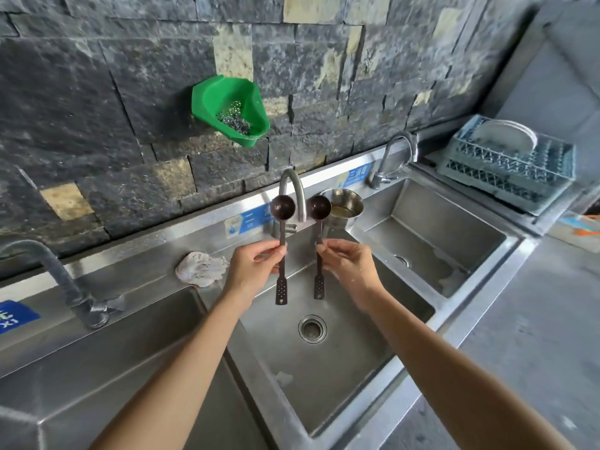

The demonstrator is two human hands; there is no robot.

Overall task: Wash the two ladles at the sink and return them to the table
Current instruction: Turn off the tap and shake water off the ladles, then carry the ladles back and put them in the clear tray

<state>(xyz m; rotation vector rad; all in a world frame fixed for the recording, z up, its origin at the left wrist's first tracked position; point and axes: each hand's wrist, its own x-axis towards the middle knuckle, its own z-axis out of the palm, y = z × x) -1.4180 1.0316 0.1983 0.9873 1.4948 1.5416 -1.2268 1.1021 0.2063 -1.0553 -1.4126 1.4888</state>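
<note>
Stainless steel runs the whole width of this washing-up corner, a long sink unit (pixel 480 323) with three basins set against a wall of rough dark stone blocks (pixel 97 92). Over the middle basin, above its round drain (pixel 312 329), two bare forearms reach forward. Two dark ladles are held upright there, bowls up and perforated handle ends hanging down: the left hand (pixel 256 266) pinches the stem of the left ladle (pixel 281 251) between thumb and fingertips, and the right hand (pixel 349 266) pinches the right ladle (pixel 319 248) the same way. The two stand side by side, apart, their bowls flanking the middle tap (pixel 293 193). Three curved taps can be counted in all, one behind each basin. Left of the middle tap a crumpled white cloth (pixel 202 267) lies on the sink's back ledge; just right of the tap stands one steel bowl (pixel 345 204). Farther right of the tap, past the third basin, sit grey-blue dish racks (pixel 506 164) with pale plates in the top one. Higher on the wall, up and left of the tap, hangs one green plastic basket (pixel 231 108) holding steel wool.
</note>
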